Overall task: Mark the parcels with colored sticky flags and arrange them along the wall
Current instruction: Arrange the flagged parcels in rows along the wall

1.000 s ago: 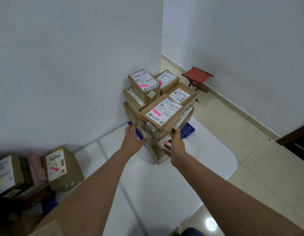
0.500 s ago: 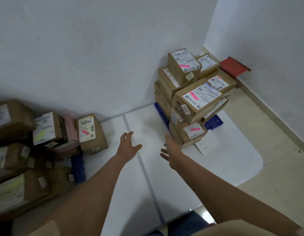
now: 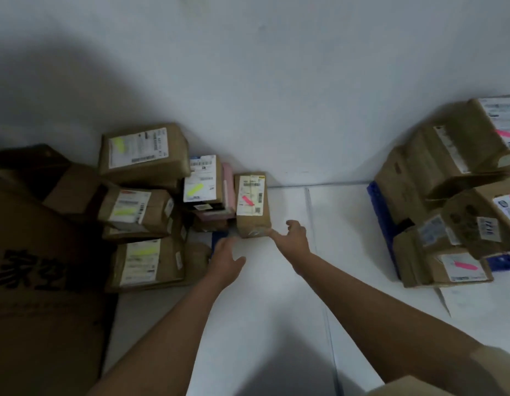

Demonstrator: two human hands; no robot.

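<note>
White floor (image 3: 276, 324), parcel stacks (image 3: 436, 218), loose paper (image 3: 470, 298)

Large printed carton (image 3: 39, 281) at left; blue crate (image 3: 383, 221) under right stack.

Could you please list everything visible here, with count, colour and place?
Brown cardboard parcels with yellow flags: four, left pile by the wall.
Brown cardboard parcel with pink flag: one, upright beside that pile, just ahead of the hands.
Brown cardboard parcels with pink flags: a stack, count unclear, right.
Large brown printed carton: one, far left.
Pink flat package: one, behind the left pile.
Blue crate: one, under right stack.
White floor mat: centre.
Left hand: open, empty.
Right hand: open, empty.
</note>
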